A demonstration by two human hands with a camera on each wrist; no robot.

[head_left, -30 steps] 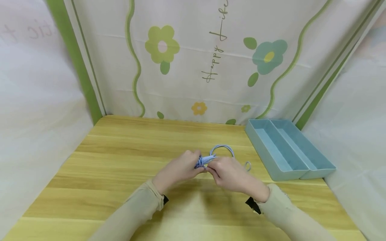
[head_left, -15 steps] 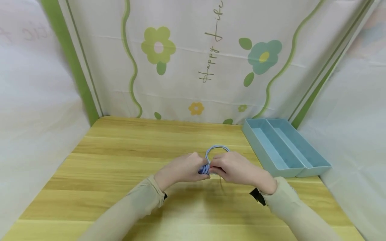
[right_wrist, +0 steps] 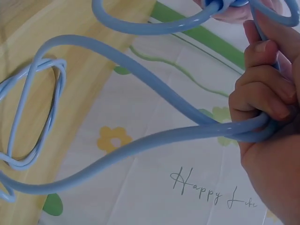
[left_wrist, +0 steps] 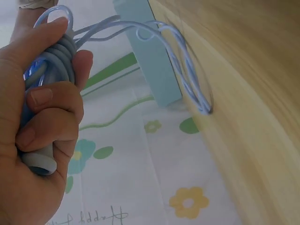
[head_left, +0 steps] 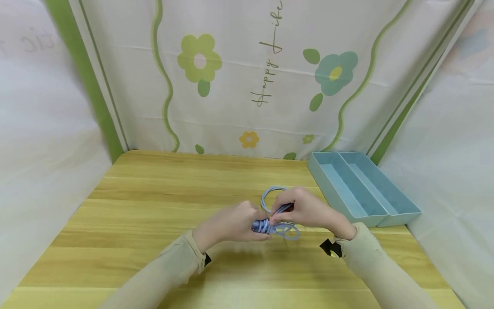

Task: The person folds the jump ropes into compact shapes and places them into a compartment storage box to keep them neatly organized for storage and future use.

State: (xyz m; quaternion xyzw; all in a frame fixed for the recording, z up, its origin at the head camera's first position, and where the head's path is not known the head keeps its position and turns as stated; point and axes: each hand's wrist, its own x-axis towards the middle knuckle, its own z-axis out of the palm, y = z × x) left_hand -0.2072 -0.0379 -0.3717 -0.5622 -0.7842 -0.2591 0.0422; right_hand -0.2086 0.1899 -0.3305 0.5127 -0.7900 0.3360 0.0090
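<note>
A light blue jump rope (head_left: 262,226) is bunched up over the middle of the table, its cord wound in several turns. My left hand (head_left: 235,221) grips the wound bundle; in the left wrist view the fingers curl round a handle (left_wrist: 40,161) whose hollow end pokes out below. My right hand (head_left: 305,208), just to the right, holds a doubled stretch of cord (right_wrist: 173,136) in its curled fingers. A small loop hangs between the hands, and a longer loop of loose cord (left_wrist: 190,70) lies on the wooden table beyond them. The palms hide part of the rope.
Two long light blue bins (head_left: 366,221) stand side by side at the table's back right. A flower-printed cloth (head_left: 231,86) hangs behind the wooden table (head_left: 154,189), with pale cloth along both sides.
My right hand has pulled slightly up and right from the bundle, drawing cord with it. A small loop now shows beneath that hand. My left hand keeps its grip, slightly lower in view.
</note>
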